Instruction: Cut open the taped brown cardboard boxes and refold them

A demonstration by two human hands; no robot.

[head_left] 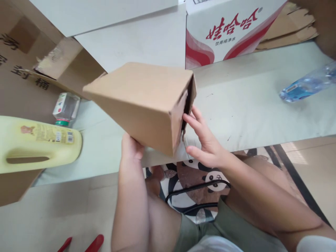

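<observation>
The brown rectangular cardboard box (136, 101) is held in front of the person, a little toward ten o'clock from the middle of the view, above the near part of the pale green covered table (257, 101). Whether it touches the table cannot be told.

The left hand (133, 148) is at six o'clock of the box, against its lower side. Its fingers are curled and partly hidden by the cardboard, so one cannot tell how firmly they grip. The right hand (203, 140) is at four o'clock, beside the end with loose flaps. Its fingers are half spread, the thumb is well apart from them, and the index fingertip touches a flap edge without a closed grasp.

As for progress, the long walls already stand in box form, so the shaping seems mostly done. The flapped end is not yet flat: a dark gap shows between the cardboard layers, so closing or setting this end appears to be left. The opposite end, toward nine o'clock, and the inside are not visible, so their condition remains unknown.
</observation>
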